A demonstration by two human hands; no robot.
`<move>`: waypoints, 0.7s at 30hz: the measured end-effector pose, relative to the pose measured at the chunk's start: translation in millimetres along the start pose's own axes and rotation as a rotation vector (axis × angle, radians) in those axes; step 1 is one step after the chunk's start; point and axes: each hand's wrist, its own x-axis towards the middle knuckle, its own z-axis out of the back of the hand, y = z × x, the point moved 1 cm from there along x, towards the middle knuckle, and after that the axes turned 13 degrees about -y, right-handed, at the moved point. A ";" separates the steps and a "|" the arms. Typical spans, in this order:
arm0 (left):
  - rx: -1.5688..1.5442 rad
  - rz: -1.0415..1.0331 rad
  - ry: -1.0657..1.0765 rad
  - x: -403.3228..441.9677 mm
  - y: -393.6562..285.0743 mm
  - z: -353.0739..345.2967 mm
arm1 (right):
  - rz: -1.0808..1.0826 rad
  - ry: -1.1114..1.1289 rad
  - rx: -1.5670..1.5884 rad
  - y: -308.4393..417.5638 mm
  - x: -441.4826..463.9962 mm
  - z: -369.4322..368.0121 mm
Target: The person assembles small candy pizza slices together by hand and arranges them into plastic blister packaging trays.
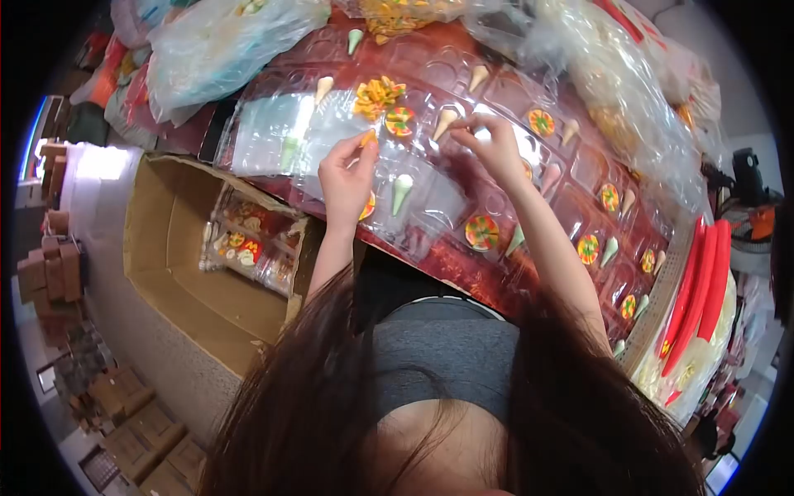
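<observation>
My left hand [346, 180] pinches a small orange piece [367, 139] between thumb and fingertips, above the clear plastic trays. Just beyond it lies a heap of orange-yellow pieces [379, 97], with a round multicoloured disc [399, 121] beside it. My right hand [495, 147] has its thumb and forefinger drawn together close to a cream cone-shaped piece [445, 123]; whether anything is between the fingertips is hidden. A pale green cone [401, 193] sits in a tray pocket between my two hands. More discs, one here [481, 232], and cones occupy other pockets.
An open cardboard box [186, 273] with printed packets [248, 236] stands left of the table. Large clear plastic bags [223, 54] line the table's far side. Long red strips [699, 289] lie at the right. Stacked cartons [136, 413] stand on the floor.
</observation>
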 end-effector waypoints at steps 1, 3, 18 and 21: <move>0.001 0.002 -0.009 5.4 2.2 -0.7 | 0.001 0.009 0.001 -4.3 9.0 -5.6; 0.122 -0.122 0.024 13.8 -2.8 -5.9 | -0.048 0.018 -0.009 -3.6 23.6 -22.2; 0.471 -0.497 0.076 41.4 11.8 -39.1 | 0.210 -0.049 -0.600 -2.3 24.3 -68.5; 0.459 -0.510 0.071 40.9 14.1 -39.4 | 0.357 0.017 -0.628 -3.1 24.6 -61.2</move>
